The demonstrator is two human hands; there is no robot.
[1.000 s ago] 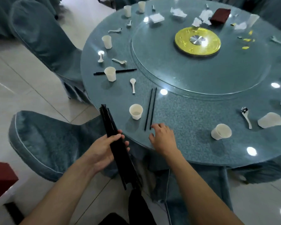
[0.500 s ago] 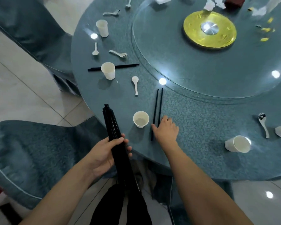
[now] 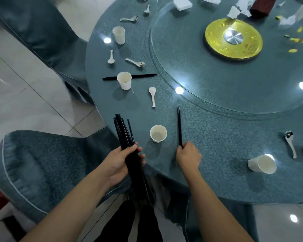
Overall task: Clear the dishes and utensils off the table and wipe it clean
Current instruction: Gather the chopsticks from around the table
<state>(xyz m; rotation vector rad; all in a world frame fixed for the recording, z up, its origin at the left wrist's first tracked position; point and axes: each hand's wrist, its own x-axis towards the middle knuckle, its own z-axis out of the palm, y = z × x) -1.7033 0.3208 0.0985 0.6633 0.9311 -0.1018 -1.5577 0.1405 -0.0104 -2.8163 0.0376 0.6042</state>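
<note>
The right hand (image 3: 188, 155) pinches the near end of the chopsticks (image 3: 179, 126) lying on the worktop (image 3: 217, 154), their length running straight away from it, while the left hand (image 3: 124, 163) grips a bundle (image 3: 124, 133) alongside.

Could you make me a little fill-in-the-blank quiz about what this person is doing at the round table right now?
1. The left hand holds a bundle of black ____.
2. The right hand pinches the near end of the chopsticks that lie to the ____ of the nearest upright cup.
3. The cup near the right edge lies on its ____.
4. The disc at the centre of the glass turntable is coloured ____.

Missing words: chopsticks; right; side; gold
</note>
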